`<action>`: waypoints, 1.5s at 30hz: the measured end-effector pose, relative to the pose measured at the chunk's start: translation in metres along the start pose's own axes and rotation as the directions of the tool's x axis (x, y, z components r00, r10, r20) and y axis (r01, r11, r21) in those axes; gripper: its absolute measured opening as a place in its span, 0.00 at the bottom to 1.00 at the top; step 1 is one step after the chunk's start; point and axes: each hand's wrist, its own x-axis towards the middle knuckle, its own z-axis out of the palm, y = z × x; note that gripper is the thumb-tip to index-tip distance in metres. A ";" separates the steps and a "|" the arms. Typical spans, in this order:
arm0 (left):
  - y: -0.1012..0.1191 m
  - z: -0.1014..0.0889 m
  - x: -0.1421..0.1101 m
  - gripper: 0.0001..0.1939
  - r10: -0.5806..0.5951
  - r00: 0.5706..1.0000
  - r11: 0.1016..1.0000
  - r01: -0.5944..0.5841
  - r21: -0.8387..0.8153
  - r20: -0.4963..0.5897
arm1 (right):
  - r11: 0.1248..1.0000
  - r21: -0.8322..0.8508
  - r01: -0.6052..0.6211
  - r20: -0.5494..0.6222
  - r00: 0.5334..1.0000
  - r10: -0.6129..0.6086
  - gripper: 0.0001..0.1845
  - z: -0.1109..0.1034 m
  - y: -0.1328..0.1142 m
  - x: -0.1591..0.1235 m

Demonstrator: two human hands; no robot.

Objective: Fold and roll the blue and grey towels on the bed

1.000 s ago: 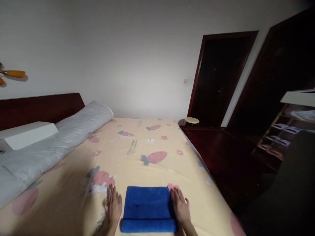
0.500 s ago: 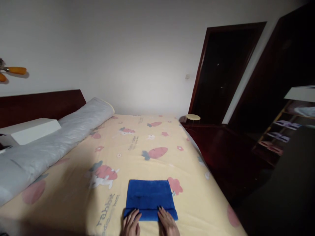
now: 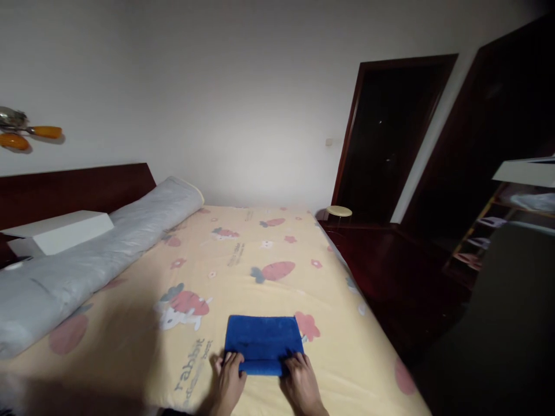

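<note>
A blue towel lies flat on the bed, its near edge folded over into a thick band. My left hand is closed around the left end of that band, with the fingers curled over the top. At the opposite end my right hand grips the band in the same way. My thumbs are mostly hidden. Under the towel is a yellow bedsheet printed with rabbits, carrots and flowers.
A rolled grey mattress or pad lies along the dark headboard, with a white box by it. A round stool stands beyond the bed. At the right are a shelf rack and a dark door.
The folded band at the towel's near edge has moved away from me, so the towel is shorter. My hands went forward with it, and the fingers, flatter before, now curl around the band.
</note>
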 end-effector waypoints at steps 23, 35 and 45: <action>0.014 0.065 0.028 0.25 0.315 0.949 0.942 -0.315 0.114 0.017 | 0.967 0.246 0.064 0.131 0.986 -0.099 0.26 0.048 -0.024 0.039; -0.031 0.022 0.054 0.24 0.032 0.999 0.944 -0.019 0.328 -0.033 | 0.973 -0.105 -0.207 0.146 0.964 0.221 0.25 0.025 0.028 0.040; 0.029 0.048 0.058 0.28 0.234 0.946 0.972 -0.231 -0.044 0.222 | 0.993 0.106 -0.053 0.293 0.956 0.020 0.26 0.050 -0.018 0.067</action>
